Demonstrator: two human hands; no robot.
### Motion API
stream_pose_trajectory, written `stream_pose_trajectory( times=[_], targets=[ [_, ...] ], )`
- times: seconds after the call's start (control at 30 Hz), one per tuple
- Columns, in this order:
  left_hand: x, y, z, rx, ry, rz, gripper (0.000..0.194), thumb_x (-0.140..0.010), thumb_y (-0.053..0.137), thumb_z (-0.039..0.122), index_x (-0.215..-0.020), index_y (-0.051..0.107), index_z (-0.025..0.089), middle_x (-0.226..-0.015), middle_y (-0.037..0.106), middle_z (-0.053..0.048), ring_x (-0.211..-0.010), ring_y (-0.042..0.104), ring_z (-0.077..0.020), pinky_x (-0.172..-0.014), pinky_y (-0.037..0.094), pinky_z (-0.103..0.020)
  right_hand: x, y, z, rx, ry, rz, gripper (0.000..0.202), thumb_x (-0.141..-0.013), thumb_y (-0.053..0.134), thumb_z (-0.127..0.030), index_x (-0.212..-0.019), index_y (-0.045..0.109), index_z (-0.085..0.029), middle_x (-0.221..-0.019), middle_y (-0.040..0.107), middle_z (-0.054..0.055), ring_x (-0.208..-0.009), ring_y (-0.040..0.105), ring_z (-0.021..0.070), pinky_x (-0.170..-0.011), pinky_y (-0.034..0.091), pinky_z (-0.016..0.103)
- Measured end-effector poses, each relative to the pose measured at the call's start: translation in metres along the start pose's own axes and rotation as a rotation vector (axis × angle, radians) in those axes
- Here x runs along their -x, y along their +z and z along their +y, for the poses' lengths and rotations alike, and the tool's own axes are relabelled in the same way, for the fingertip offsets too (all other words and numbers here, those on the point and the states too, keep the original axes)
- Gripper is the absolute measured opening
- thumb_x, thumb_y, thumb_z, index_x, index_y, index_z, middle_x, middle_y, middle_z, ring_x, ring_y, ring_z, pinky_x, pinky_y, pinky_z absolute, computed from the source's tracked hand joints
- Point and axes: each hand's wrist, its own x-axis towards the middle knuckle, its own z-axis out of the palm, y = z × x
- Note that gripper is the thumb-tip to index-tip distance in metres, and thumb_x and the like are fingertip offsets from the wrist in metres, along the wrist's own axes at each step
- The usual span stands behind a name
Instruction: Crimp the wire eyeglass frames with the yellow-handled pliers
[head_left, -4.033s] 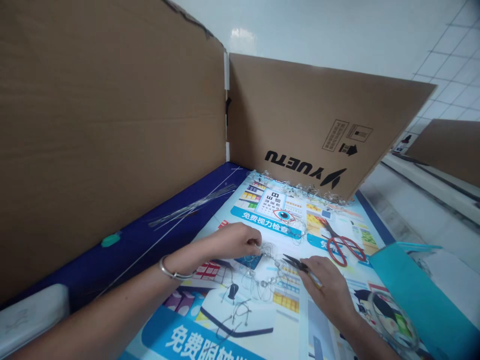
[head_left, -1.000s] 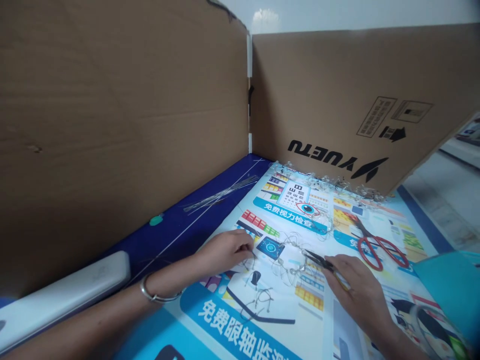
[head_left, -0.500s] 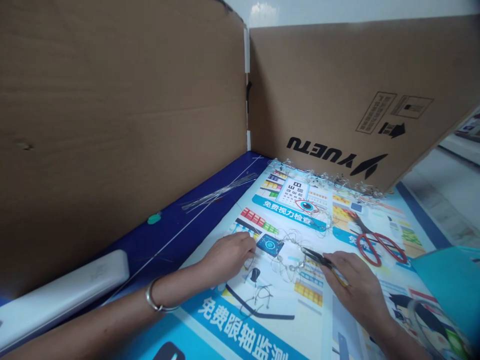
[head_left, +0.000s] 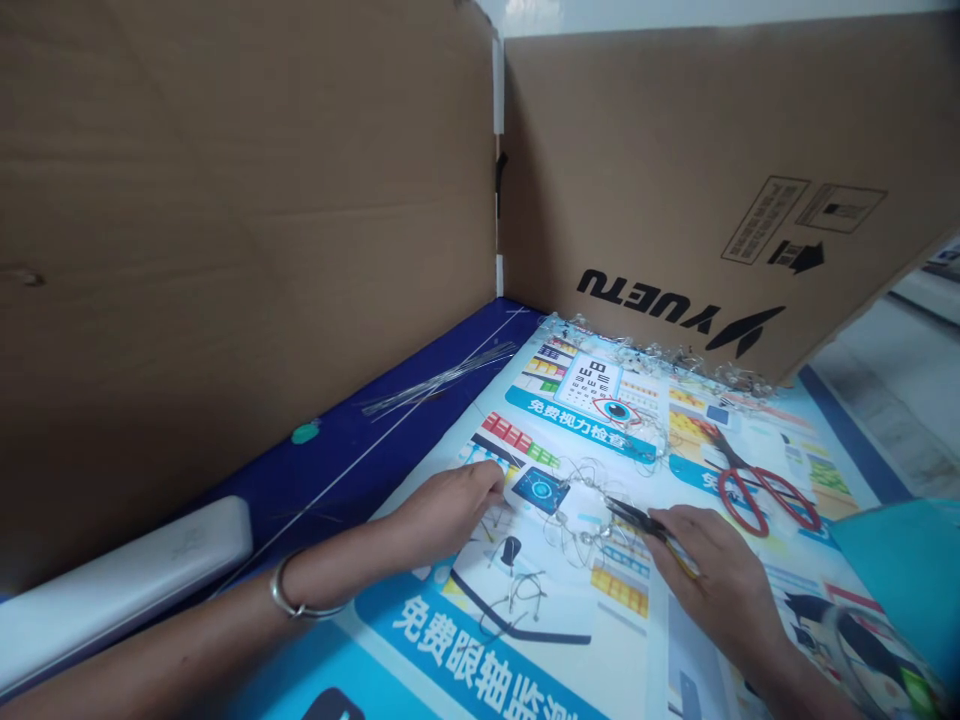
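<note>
My right hand is wrapped round a pair of pliers with dark jaws and yellow on the handle. The tips of the pliers meet the right side of a ring of thin looped wire with small clear beads, which lies on the printed sheet. To the left of that ring, my left hand is closed with its fingers pinched together. Whatever those fingers grip is too fine or too hidden to make out. Loose wire bits lie just below, between the two hands.
Red-handled scissors lie beyond my right hand. Several straight wires rest on the blue surface. Wire pieces line the foot of the cardboard walls. A long white object lies at left, a turquoise object at right.
My left hand has shifted slightly left, away from the wire ring. My right hand still holds the pliers at the ring. The whole view has turned a little.
</note>
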Motion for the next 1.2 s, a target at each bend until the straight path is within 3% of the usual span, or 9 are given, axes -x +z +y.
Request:
stream_pose_trajectory(
  times=[0.1, 0.3, 0.47, 0.6, 0.8, 0.97, 1.2],
  targets=[
    [0.001, -0.005, 0.003, 0.114, -0.028, 0.002, 0.013, -0.089, 0.035, 0.024, -0.085, 0.046, 0.018, -0.071, 0.054, 0.000, -0.063, 0.050, -0.0141, -0.056, 0.036, -0.022, 0.000, 0.000, 0.000, -0.007, -0.004, 0.004, 0.030, -0.077, 0.061, -0.030, -0.105, 0.060, -0.019, -0.095, 0.061, 0.008, -0.089, 0.056, 0.0211, -0.080, 0.046, 0.037],
    [0.000, -0.009, -0.003, 0.268, 0.107, 0.069, 0.020, -0.090, 0.037, 0.023, -0.098, 0.055, 0.018, -0.081, 0.059, -0.001, -0.067, 0.053, -0.0115, -0.063, 0.042, -0.021, -0.001, -0.002, -0.001, -0.018, -0.009, 0.027, 0.031, -0.076, 0.062, -0.028, -0.106, 0.059, -0.018, -0.095, 0.060, 0.009, -0.090, 0.056, 0.0215, -0.082, 0.045, 0.037],
    [-0.001, -0.005, -0.013, 0.254, 0.209, 0.103, 0.023, -0.088, 0.041, 0.019, -0.100, 0.061, 0.020, -0.091, 0.062, -0.003, -0.083, 0.057, -0.0134, -0.076, 0.044, -0.024, 0.002, 0.001, 0.002, -0.031, 0.001, 0.050, 0.031, -0.076, 0.062, -0.028, -0.106, 0.060, -0.019, -0.096, 0.060, 0.009, -0.089, 0.056, 0.0219, -0.082, 0.046, 0.038],
    [-0.002, -0.005, -0.015, 0.243, 0.217, 0.141, 0.019, -0.087, 0.045, 0.018, -0.096, 0.062, 0.020, -0.091, 0.063, -0.002, -0.083, 0.058, -0.0126, -0.075, 0.045, -0.023, 0.002, 0.002, 0.003, -0.045, 0.027, 0.033, 0.031, -0.076, 0.062, -0.030, -0.105, 0.060, -0.020, -0.096, 0.060, 0.008, -0.090, 0.056, 0.0222, -0.081, 0.045, 0.038],
    [-0.001, 0.000, -0.023, 0.141, 0.304, 0.315, 0.020, -0.088, 0.045, 0.018, -0.103, 0.059, 0.018, -0.095, 0.061, -0.005, -0.088, 0.057, -0.0142, -0.078, 0.046, -0.024, -0.003, -0.003, -0.004, -0.094, 0.081, 0.036, 0.029, -0.076, 0.062, -0.024, -0.104, 0.059, -0.020, -0.095, 0.060, 0.008, -0.090, 0.055, 0.0216, -0.081, 0.046, 0.038],
    [-0.002, 0.008, -0.034, 0.008, 0.442, 0.251, 0.022, -0.088, 0.044, 0.016, -0.104, 0.059, 0.021, -0.095, 0.062, -0.005, -0.088, 0.057, -0.0152, -0.079, 0.046, -0.025, -0.003, -0.007, -0.005, -0.164, 0.166, 0.054, 0.027, -0.078, 0.060, -0.021, -0.105, 0.057, -0.021, -0.097, 0.060, 0.007, -0.092, 0.055, 0.0209, -0.082, 0.045, 0.037],
    [0.000, 0.005, -0.030, -0.012, 0.377, 0.179, 0.019, -0.087, 0.041, 0.012, -0.091, 0.058, 0.019, -0.087, 0.061, -0.003, -0.080, 0.057, -0.0140, -0.072, 0.045, -0.023, -0.003, -0.008, -0.005, -0.203, 0.214, 0.073, 0.026, -0.078, 0.060, -0.021, -0.103, 0.058, -0.022, -0.096, 0.060, 0.006, -0.093, 0.055, 0.0203, -0.083, 0.046, 0.036]
  ],
)
